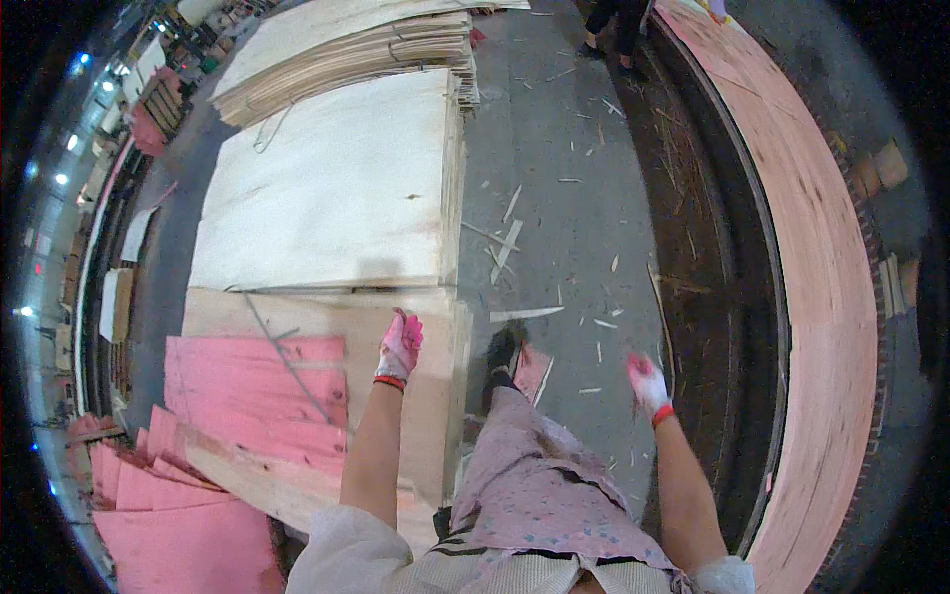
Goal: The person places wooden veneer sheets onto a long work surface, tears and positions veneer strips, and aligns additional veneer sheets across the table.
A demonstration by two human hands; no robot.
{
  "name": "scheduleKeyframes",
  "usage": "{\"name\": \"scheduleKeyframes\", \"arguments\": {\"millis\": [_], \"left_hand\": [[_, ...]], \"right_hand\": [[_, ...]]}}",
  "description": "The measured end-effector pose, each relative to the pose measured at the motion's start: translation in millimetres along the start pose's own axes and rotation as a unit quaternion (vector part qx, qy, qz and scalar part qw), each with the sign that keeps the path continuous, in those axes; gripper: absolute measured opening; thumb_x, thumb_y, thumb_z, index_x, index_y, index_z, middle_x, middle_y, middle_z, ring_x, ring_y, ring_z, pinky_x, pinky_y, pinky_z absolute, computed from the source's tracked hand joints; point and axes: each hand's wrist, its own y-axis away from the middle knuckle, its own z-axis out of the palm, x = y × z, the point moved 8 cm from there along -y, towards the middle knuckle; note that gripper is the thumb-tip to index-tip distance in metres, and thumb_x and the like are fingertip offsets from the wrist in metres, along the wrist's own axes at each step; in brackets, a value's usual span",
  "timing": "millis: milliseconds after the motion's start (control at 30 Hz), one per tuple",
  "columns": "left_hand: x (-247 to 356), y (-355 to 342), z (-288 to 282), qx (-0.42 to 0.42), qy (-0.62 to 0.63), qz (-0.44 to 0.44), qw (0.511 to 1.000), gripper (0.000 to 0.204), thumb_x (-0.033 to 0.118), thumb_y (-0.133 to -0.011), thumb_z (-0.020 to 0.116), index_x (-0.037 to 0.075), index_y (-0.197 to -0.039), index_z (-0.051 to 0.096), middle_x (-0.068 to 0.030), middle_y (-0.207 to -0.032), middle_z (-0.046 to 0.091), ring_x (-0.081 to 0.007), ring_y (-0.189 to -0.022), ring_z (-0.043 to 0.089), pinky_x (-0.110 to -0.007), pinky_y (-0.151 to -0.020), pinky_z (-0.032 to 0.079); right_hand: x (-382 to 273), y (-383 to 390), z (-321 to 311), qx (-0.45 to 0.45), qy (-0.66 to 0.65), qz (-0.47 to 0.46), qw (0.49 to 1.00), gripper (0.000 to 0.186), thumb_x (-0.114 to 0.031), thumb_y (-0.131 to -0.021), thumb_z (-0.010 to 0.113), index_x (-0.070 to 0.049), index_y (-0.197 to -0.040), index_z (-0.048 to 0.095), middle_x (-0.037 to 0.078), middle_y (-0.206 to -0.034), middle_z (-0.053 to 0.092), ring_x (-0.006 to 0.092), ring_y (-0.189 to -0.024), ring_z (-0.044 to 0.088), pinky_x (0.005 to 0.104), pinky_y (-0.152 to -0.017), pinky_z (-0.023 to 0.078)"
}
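My left hand (401,348), in a white glove with pink palm and fingers, hangs over a stack of pale veneer sheets (416,436). Its fingers are loosely bent and slightly apart, with nothing visible in them. On that stack, left of the hand, lies a pink-stained veneer sheet (252,391) with a thin strip (282,346) across it. My right hand (647,384), gloved alike, is out over the floor near the dark trough, away from the sheets. It is blurred and its fingers do not show clearly; no held thing can be seen.
Ahead stands a tall stack of whitish veneer (327,188), with another tied stack (346,69) behind it. More pink sheets (188,544) lie at lower left. Wood scraps (505,247) litter the grey floor. A long pinkish board surface (821,297) curves along the right; a person's legs (614,35) show far ahead.
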Motion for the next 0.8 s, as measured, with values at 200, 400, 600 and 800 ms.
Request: {"name": "scheduleKeyframes", "arguments": {"millis": [200, 400, 600, 800], "left_hand": [[-17, -175, 49, 0.013, 0.022, -0.128, 0.991, 0.041, 0.055, -0.081, 0.059, 0.018, -0.099, 0.058, -0.0018, -0.086, 0.061, -0.0139, -0.066, 0.052, -0.028, -0.05, 0.04], [38, -173, 41, 0.121, 0.04, -0.106, 0.986, 0.043, 0.059, -0.081, 0.057, 0.021, -0.101, 0.058, 0.0003, -0.082, 0.061, -0.01, -0.064, 0.056, -0.028, -0.052, 0.048], [97, -114, 61, 0.111, 0.019, -0.123, 0.986, 0.03, 0.05, -0.084, 0.059, 0.023, -0.096, 0.062, 0.0051, -0.079, 0.062, -0.0095, -0.053, 0.051, -0.019, -0.038, 0.037], [202, -66, 147, 0.052, -0.138, 0.0, 0.989, 0.042, 0.055, -0.087, 0.053, 0.015, -0.089, 0.065, 0.005, -0.061, 0.054, -0.006, -0.042, 0.04, -0.02, -0.036, 0.03]], "right_hand": [[207, 150, -112, -0.141, 0.329, 0.44, 0.823, 0.033, -0.035, -0.089, 0.046, -0.008, -0.083, 0.064, 0.008, -0.077, 0.065, 0.0229, -0.062, 0.061, 0.0417, -0.05, 0.046], [102, 192, -78, 0.28, -0.143, 0.549, 0.774, 0.015, -0.023, -0.086, 0.052, -0.012, -0.076, 0.054, 0.003, -0.061, 0.052, 0.0182, -0.05, 0.05, 0.0333, -0.043, 0.042], [15, 1, -2, 0.059, 0.015, 0.379, 0.923, 0.01, -0.021, -0.085, 0.054, -0.011, -0.087, 0.055, 0.0, -0.066, 0.054, 0.0179, -0.053, 0.049, 0.0346, -0.046, 0.039], [-161, -181, 111, -0.055, 0.023, 0.074, 0.995, 0.05, -0.021, -0.084, 0.062, 0.001, -0.127, 0.048, 0.009, -0.118, 0.059, 0.0145, -0.105, 0.055, 0.0275, -0.09, 0.044]]}}
